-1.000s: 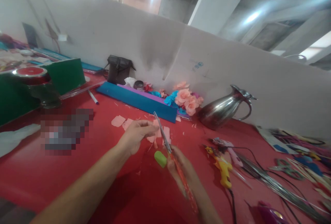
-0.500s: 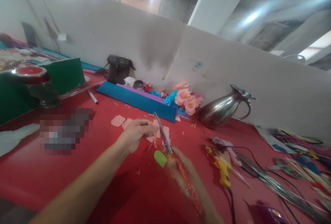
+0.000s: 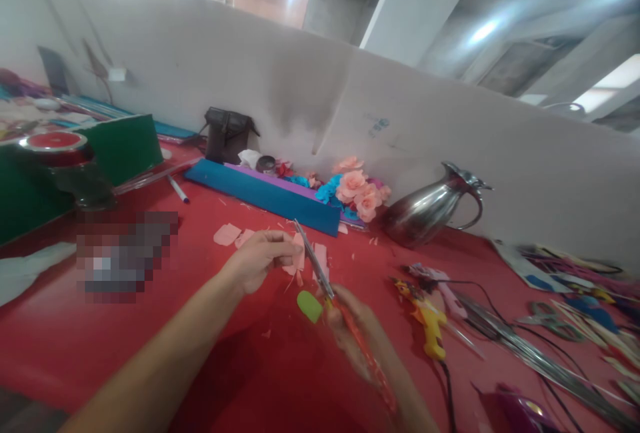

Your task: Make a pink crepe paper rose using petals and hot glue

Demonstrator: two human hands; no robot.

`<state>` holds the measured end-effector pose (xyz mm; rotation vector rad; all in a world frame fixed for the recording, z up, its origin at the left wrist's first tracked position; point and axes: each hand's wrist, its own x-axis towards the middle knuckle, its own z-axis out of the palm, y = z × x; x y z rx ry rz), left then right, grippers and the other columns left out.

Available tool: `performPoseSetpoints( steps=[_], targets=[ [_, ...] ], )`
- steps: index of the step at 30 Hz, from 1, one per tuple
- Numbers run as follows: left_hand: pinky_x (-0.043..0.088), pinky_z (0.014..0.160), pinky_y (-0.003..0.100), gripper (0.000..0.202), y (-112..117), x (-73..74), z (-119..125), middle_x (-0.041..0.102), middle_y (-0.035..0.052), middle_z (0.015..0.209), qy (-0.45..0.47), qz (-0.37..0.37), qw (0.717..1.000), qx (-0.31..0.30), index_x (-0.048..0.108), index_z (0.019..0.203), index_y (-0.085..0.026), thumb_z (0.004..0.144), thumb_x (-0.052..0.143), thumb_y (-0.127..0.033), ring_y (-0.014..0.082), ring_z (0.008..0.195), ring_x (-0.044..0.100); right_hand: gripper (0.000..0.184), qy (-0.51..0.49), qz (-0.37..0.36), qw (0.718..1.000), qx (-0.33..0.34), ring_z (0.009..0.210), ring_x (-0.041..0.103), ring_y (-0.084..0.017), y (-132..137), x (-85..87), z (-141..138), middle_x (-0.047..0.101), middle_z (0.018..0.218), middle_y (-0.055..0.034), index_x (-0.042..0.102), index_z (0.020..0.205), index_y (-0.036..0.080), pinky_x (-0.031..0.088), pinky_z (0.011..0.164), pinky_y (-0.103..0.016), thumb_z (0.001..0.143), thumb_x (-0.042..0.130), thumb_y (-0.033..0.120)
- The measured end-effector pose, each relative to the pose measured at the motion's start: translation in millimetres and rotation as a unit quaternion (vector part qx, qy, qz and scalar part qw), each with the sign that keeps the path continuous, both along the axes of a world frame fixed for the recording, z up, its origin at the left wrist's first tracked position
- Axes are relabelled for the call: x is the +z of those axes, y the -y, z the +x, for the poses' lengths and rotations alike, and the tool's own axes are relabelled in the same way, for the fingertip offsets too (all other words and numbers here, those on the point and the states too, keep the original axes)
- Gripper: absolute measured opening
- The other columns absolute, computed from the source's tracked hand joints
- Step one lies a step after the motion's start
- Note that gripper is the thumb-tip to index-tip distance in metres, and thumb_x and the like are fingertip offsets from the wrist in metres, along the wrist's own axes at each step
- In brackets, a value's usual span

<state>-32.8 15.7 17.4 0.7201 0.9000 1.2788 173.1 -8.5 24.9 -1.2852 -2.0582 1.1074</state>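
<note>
My left hand point(image 3: 257, 261) pinches a small pink paper piece point(image 3: 299, 254) above the red table point(image 3: 150, 339). My right hand point(image 3: 353, 333) grips scissors point(image 3: 320, 273) with orange-red handles. Their metal blades point up and away, right beside the pink paper. A small green object point(image 3: 310, 306) lies on the table just left of my right hand. Loose pink paper pieces point(image 3: 227, 234) and scraps are scattered on the table beyond my hands.
A blue paper roll point(image 3: 265, 196) and paper flowers point(image 3: 357, 193) lie by the wall, with a metal jug point(image 3: 433, 207) to their right. A yellow glue gun point(image 3: 427, 319), wires point(image 3: 530, 359) and other scissors point(image 3: 550, 323) are at right. A green box point(image 3: 125, 143) stands left.
Almost nothing differs. Both hands stay in place with the paper and scissors; the view has shifted slightly.
</note>
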Motion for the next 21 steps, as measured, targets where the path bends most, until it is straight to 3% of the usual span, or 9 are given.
performPoseSetpoints(
  steps=[5, 9, 12, 14, 17, 19, 21],
  targets=[
    [0.037, 0.055, 0.022, 0.019, -1.6, -3.2, 0.1, 0.052, -0.0019, 0.054, -0.009, 0.001, 1.000, -0.001, 0.060, 0.055, -0.015, 0.059, 0.076, -0.024, 0.0064, 0.050, 0.044, 0.046, 0.006, 0.021, 1.000, -0.021, 0.055, 0.043, -0.013, 3.9, -0.8, -2.2, 0.048, 0.062, 0.0000, 0.062, 0.093, 0.018, 0.032, 0.049, -0.023, 0.083, 0.044, 0.059],
    [0.038, 0.055, 0.021, 0.021, -2.7, -5.1, 0.4, 0.050, -0.0025, 0.053, -0.015, -0.002, 1.000, -0.001, 0.059, 0.053, -0.015, 0.059, 0.077, -0.025, 0.0067, 0.052, 0.046, 0.046, -0.002, 0.041, 0.996, -0.080, 0.048, 0.041, -0.013, 0.8, -4.4, -1.0, 0.048, 0.058, 0.0009, 0.060, 0.088, 0.018, 0.032, 0.047, -0.024, 0.086, 0.038, 0.058],
    [0.037, 0.055, 0.021, 0.022, -4.3, -7.8, -0.9, 0.053, -0.0015, 0.056, -0.028, -0.023, 0.999, 0.010, 0.061, 0.056, -0.015, 0.056, 0.078, -0.028, 0.0077, 0.054, 0.048, 0.044, 0.093, 0.070, 0.986, -0.120, 0.051, 0.050, -0.017, -12.2, -6.5, 9.1, 0.052, 0.056, 0.0004, 0.060, 0.091, 0.019, 0.035, 0.050, -0.025, 0.085, 0.040, 0.058],
    [0.035, 0.053, 0.021, 0.022, -6.3, -11.1, -2.8, 0.055, -0.0008, 0.058, -0.063, -0.031, 0.997, 0.027, 0.061, 0.057, -0.015, 0.057, 0.077, -0.030, 0.0079, 0.053, 0.048, 0.041, 0.199, 0.080, 0.966, -0.142, 0.061, 0.059, -0.021, -23.2, -8.1, 19.3, 0.060, 0.062, -0.0025, 0.060, 0.099, 0.020, 0.038, 0.055, -0.027, 0.084, 0.044, 0.054],
    [0.036, 0.055, 0.022, 0.023, -10.2, -17.0, -5.8, 0.057, -0.0004, 0.060, -0.128, -0.028, 0.989, 0.070, 0.060, 0.058, -0.015, 0.059, 0.074, -0.033, 0.0081, 0.054, 0.048, 0.040, 0.365, 0.080, 0.905, -0.203, 0.077, 0.064, -0.029, -36.0, -11.2, 35.5, 0.068, 0.080, -0.0107, 0.054, 0.115, 0.019, 0.039, 0.062, -0.032, 0.086, 0.043, 0.045],
    [0.037, 0.058, 0.022, 0.023, -12.3, -20.3, -6.6, 0.057, -0.0005, 0.060, -0.153, -0.021, 0.984, 0.089, 0.059, 0.057, -0.016, 0.060, 0.073, -0.035, 0.0086, 0.054, 0.049, 0.039, 0.430, 0.066, 0.875, -0.215, 0.081, 0.064, -0.031, -40.3, -12.7, 45.1, 0.068, 0.086, -0.0136, 0.051, 0.120, 0.018, 0.039, 0.063, -0.033, 0.088, 0.040, 0.038],
    [0.037, 0.057, 0.023, 0.023, -13.5, -22.6, -6.0, 0.057, -0.0001, 0.059, -0.160, -0.023, 0.984, 0.077, 0.058, 0.057, -0.016, 0.061, 0.071, -0.035, 0.0093, 0.054, 0.049, 0.038, 0.455, 0.059, 0.864, -0.205, 0.084, 0.064, -0.030, -41.5, -12.8, 52.4, 0.068, 0.091, -0.0139, 0.052, 0.120, 0.018, 0.039, 0.067, -0.034, 0.087, 0.041, 0.032]
  ],
)
